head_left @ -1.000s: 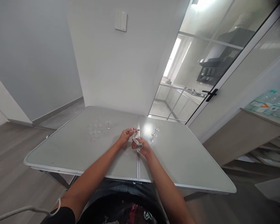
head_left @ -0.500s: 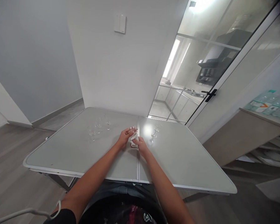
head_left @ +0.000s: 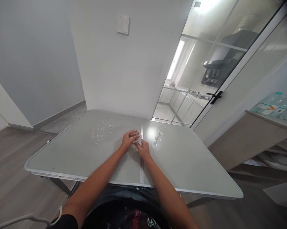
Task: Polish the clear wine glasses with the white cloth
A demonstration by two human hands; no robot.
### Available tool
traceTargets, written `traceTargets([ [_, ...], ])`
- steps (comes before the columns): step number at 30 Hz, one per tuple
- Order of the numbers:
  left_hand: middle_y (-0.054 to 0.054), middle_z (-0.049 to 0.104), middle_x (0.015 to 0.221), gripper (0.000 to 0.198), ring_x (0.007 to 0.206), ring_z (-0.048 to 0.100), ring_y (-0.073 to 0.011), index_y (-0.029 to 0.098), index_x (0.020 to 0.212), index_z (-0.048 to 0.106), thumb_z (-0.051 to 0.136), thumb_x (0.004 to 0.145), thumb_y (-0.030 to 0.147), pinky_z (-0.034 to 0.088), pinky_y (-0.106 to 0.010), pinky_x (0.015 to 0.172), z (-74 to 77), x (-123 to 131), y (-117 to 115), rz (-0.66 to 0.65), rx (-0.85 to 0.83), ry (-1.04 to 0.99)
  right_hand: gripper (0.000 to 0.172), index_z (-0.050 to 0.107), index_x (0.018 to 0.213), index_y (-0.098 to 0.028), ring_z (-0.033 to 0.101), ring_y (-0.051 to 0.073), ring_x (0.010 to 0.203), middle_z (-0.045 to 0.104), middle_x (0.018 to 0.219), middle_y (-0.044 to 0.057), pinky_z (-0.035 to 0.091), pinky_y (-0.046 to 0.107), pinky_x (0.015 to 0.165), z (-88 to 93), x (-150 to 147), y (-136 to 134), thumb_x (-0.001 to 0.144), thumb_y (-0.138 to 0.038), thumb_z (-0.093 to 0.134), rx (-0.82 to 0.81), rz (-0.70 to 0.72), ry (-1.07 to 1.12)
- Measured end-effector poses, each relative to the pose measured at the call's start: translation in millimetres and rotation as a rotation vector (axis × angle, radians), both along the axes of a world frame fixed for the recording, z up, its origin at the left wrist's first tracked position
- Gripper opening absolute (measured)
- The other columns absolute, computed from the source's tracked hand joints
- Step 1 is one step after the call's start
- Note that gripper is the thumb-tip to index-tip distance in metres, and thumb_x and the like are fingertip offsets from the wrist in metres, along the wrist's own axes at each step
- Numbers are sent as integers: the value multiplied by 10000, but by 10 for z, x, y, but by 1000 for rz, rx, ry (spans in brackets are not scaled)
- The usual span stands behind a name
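Note:
Over the table's middle seam, my left hand (head_left: 128, 140) is closed around a clear glass (head_left: 136, 132). My right hand (head_left: 144, 149) pinches a white cloth (head_left: 138, 140) against the lower part of that glass, which the cloth and fingers partly hide. To the left on the grey table (head_left: 81, 159) stand several clear stemmed glasses (head_left: 100, 126). Another clear glass piece (head_left: 158, 137) is on the table to the right of my hands; its exact outline is faint.
A wall with a white switch plate (head_left: 123, 24) rises behind the table. To the right are a glass-panelled door (head_left: 181, 73) with a black handle (head_left: 215, 97) and a wooden shelf unit (head_left: 253, 140) bearing water bottles (head_left: 274, 105).
Both hands have shifted slightly, the left fingers wrapping further over the glass. The cloth is now bunched more tightly and less of it shows. The glasses on the table stay put.

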State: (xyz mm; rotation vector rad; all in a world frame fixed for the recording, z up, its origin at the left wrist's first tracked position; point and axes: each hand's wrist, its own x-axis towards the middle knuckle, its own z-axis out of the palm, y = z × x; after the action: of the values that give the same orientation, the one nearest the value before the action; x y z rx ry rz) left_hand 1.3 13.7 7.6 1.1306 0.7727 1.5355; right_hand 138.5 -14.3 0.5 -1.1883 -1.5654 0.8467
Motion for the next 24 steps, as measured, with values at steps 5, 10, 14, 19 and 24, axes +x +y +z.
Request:
traceTargets([
  [5,-201,728,1179,635,1107,691,-343,111,1134,717,874,654,494,478,-470,1025,52,-73,-54,-298,26,-136,446,531,647,-207,536,182,562,503,547,-1,444,340,618,83,106,-16,805,-617,604,-350,670,469],
  [10,-180,730,1187,673,1122,684,-331,136,1183,693,901,624,449,487,-473,1020,37,-21,-41,-180,22,-93,359,567,705,-203,532,181,625,564,629,20,414,312,630,79,101,-35,809,-540,635,-203,370,276],
  [14,-135,755,1121,623,1104,690,-305,164,1144,708,922,595,365,479,-463,1044,17,10,-16,99,32,71,203,575,705,-212,469,153,670,568,680,2,347,258,609,-3,19,-11,760,-374,684,77,-141,-10],
  [19,-178,739,1158,636,1127,681,-334,134,1171,698,889,648,441,487,-476,1020,28,-61,-8,-147,10,-94,362,593,672,-189,462,128,546,542,578,-14,371,259,544,-2,7,0,747,-514,732,-178,233,401],
  [24,-182,704,1242,631,1201,643,-322,142,1205,689,865,693,467,432,-448,1078,20,-70,-30,-280,88,-216,408,586,658,-187,550,154,524,557,548,6,466,308,573,51,24,10,825,-550,669,-393,524,684],
])
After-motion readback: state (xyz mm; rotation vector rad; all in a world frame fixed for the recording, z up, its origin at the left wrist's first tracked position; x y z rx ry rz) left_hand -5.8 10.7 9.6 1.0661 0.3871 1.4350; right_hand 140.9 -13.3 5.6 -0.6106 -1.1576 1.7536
